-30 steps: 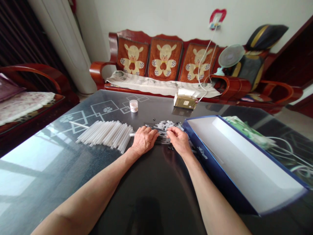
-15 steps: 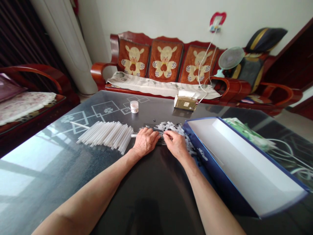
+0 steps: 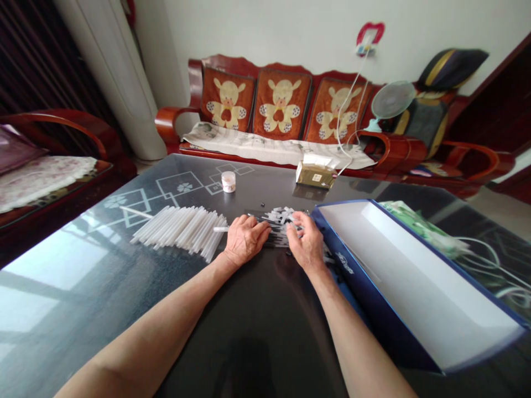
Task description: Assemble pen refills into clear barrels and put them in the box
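Observation:
My left hand (image 3: 248,239) is closed on a slim white tube (image 3: 221,229), like a pen barrel, whose end sticks out to the left. Beneath its fingers the rest of the tube is hidden. My right hand (image 3: 306,240) hovers at a pile of small white caps (image 3: 282,214), its thumb and fingers apart around some of them. Between the hands lie thin dark and clear rods (image 3: 277,237), like pen refills. Left of my left hand, many whitish translucent tubes (image 3: 180,229) lie side by side in a row.
A blue box with a white inside (image 3: 415,276) stands at the right, near my right forearm. Behind are a small round jar (image 3: 228,182) and a tissue box (image 3: 316,174). A green plastic package (image 3: 418,224) and white cables (image 3: 493,262) lie beyond the box.
My right hand has moved away from my left hand, rightward to the caps, and its fingers have parted. The tube in my left hand now sticks out farther left.

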Motion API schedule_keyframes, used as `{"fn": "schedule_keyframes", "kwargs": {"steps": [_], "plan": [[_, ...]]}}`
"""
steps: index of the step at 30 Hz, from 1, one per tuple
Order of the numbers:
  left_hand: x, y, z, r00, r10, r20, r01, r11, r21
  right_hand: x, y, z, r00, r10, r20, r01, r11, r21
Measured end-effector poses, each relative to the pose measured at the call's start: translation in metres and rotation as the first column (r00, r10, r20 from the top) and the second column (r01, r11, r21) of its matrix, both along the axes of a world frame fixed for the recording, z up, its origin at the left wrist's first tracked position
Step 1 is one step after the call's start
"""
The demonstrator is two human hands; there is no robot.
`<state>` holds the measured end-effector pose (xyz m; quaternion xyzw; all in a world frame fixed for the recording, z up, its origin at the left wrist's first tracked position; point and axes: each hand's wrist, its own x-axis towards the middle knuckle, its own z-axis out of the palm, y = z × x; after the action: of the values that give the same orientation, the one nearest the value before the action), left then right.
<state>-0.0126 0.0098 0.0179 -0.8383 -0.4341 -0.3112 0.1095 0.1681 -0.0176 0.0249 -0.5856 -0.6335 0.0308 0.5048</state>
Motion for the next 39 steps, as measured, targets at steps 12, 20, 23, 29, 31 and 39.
{"fn": "schedule_keyframes", "kwargs": {"steps": [12,20,23,29,31,39], "plan": [[-0.008,0.006,0.000,0.994,0.079,0.075,-0.084,0.994,0.065,0.016,0.005,-0.011,0.910,-0.110,0.399,0.061,0.989,0.132],[-0.007,-0.004,0.021,0.930,-0.188,0.316,0.165,0.981,0.100,-0.004,0.007,-0.018,0.904,-0.030,0.426,-0.009,0.996,0.090],[-0.003,0.001,0.026,0.712,-0.192,0.676,0.275,0.961,-0.016,-0.003,0.007,-0.016,0.955,-0.009,0.295,-0.026,0.993,0.117],[0.005,0.015,0.020,0.096,0.214,0.972,0.592,0.773,-0.229,-0.001,0.010,-0.018,0.997,-0.023,-0.077,0.025,0.999,0.025],[0.006,0.015,0.017,0.026,0.302,0.953,0.637,0.730,-0.248,-0.001,0.012,-0.019,0.967,0.004,-0.254,-0.010,1.000,-0.022],[-0.002,0.008,0.005,0.715,-0.074,0.696,0.350,0.899,-0.265,0.005,0.017,-0.012,0.705,0.008,-0.709,-0.084,0.994,-0.073]]}}
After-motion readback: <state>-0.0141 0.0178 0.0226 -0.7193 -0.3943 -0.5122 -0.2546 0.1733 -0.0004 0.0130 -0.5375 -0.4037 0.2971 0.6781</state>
